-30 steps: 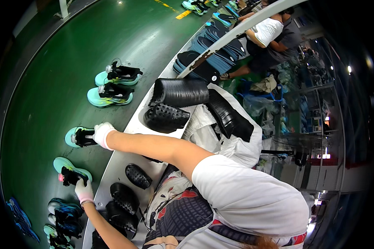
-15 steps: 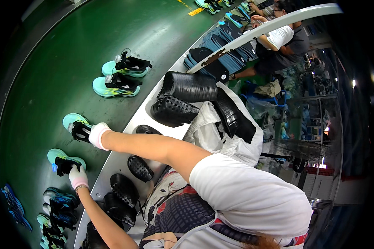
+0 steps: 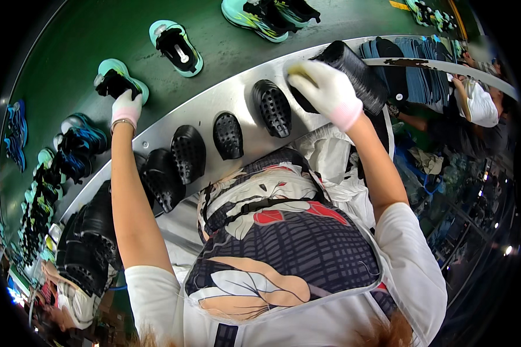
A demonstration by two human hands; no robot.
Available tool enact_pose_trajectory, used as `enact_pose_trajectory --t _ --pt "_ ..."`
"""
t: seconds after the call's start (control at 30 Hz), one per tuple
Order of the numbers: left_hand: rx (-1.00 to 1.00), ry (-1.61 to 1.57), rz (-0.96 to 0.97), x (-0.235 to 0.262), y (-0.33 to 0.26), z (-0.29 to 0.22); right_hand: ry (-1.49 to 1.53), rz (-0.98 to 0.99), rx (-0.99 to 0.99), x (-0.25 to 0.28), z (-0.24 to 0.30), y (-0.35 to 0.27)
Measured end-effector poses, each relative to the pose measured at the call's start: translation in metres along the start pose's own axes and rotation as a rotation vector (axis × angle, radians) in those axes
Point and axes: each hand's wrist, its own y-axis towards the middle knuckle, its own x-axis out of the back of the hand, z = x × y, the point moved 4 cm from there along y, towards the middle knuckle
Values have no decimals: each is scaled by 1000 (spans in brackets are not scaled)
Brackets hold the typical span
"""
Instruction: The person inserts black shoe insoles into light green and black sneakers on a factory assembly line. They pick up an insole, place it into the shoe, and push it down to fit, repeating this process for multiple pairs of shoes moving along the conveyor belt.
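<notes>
My left hand (image 3: 127, 108), in a white glove with a pink cuff, grips the black collar of a teal sneaker (image 3: 118, 75) on the green surface. To the right of it stands another teal sneaker (image 3: 179, 49) with a pale strip along its opening. My right hand (image 3: 327, 89), gloved alike and blurred, reaches over a black perforated piece (image 3: 303, 99) at the end of a black stack (image 3: 356, 75). Whether its fingers hold that piece cannot be told. Nearer on the metal ledge lie single black toe-shaped shells with holes (image 3: 272, 109).
The metal ledge (image 3: 205, 107) curves between me and the green surface (image 3: 75, 40). Two teal sneakers (image 3: 260, 20) stand beyond, several dark blue ones (image 3: 81, 141) to the left. More black shells (image 3: 95, 225) lie near left. Stacked insoles (image 3: 417, 69) and a co-worker (image 3: 480, 104) are right.
My right hand has left the second sneaker and moved right to the black pieces. The left hand still grips its sneaker. The view has turned.
</notes>
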Motion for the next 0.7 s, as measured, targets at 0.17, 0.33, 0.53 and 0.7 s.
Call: enact_pose_trajectory --t 0.17,0.33,0.53,0.7 --pt "-75 39 -163 6 -13 4 -6 91 15 -32 -7 -56" --pt "-80 -69 -461 45 -68 -44 -24 119 90 -73 -15 -78" --pt "-213 -286 -353 31 -111 -104 4 101 119 -80 -27 -85" --pt "-295 -389 -264 12 -135 -142 41 76 214 -64 -24 -83"
